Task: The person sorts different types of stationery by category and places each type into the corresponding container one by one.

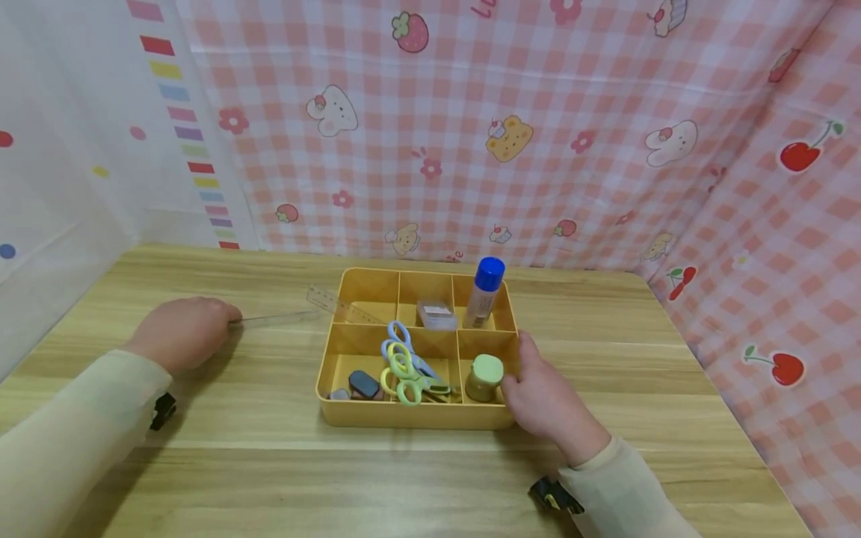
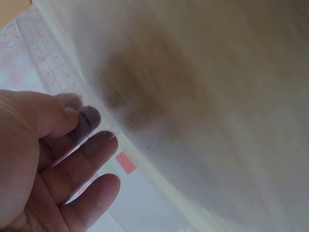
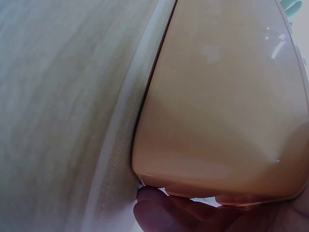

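My left hand (image 1: pixel 184 332) pinches a clear plastic ruler (image 2: pixel 46 60) between thumb and fingers, to the left of a yellow divided organizer box (image 1: pixel 417 415). In the head view this ruler shows nearly edge-on, pointing toward the box. My right hand (image 1: pixel 548 396) grips the box's right side at the front corner, fingers along the outer wall (image 3: pixel 212 106). Another clear ruler (image 1: pixel 324 300) leans out over the box's left rim. Blue-handled scissors (image 1: pixel 399 340) and yellow-green scissors (image 1: pixel 406 377) lie across the front compartment.
Also inside the box are a blue-capped clear bottle (image 1: pixel 484 291), a small clear case (image 1: pixel 436 315), a green-lidded jar (image 1: pixel 485 376) and a dark oval piece (image 1: pixel 364 384). The wooden table (image 1: pixel 430 486) meets a pink checked cloth (image 1: pixel 430 194) behind and at the right.
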`<control>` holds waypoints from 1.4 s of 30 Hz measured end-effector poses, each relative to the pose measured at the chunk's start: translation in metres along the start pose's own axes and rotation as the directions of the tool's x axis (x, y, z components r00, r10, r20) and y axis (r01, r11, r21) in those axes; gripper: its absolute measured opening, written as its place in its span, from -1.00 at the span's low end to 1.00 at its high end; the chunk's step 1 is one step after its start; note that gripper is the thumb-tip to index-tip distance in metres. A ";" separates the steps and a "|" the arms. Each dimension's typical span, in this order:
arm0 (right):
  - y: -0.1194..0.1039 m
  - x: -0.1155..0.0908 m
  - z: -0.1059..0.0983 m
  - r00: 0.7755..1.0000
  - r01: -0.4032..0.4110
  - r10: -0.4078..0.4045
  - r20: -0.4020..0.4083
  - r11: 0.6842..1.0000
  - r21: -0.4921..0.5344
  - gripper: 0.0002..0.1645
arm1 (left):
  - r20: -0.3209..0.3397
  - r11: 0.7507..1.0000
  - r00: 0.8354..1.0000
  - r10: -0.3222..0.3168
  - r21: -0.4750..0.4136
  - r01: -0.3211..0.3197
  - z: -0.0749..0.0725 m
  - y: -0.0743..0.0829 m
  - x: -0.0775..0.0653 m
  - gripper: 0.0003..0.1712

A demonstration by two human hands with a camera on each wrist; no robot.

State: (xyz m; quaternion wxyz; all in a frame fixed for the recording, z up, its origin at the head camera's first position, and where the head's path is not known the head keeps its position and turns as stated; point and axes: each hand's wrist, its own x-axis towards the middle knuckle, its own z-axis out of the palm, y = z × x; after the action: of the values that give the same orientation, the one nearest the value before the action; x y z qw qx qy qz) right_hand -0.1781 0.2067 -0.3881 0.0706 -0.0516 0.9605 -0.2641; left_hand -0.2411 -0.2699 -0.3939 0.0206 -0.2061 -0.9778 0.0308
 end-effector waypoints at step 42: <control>0.000 0.001 0.000 1.000 0.007 -0.007 0.002 1.000 0.011 -0.14 | -0.308 0.978 0.929 -0.207 -0.099 0.185 -0.039 0.018 0.004 -0.73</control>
State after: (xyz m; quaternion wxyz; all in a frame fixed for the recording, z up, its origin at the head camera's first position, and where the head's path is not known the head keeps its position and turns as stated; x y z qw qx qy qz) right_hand -0.1786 0.2065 -0.3881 0.0710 -0.0548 0.9588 -0.2696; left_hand -0.2355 -0.2501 -0.3558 0.1729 -0.1102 -0.9780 -0.0384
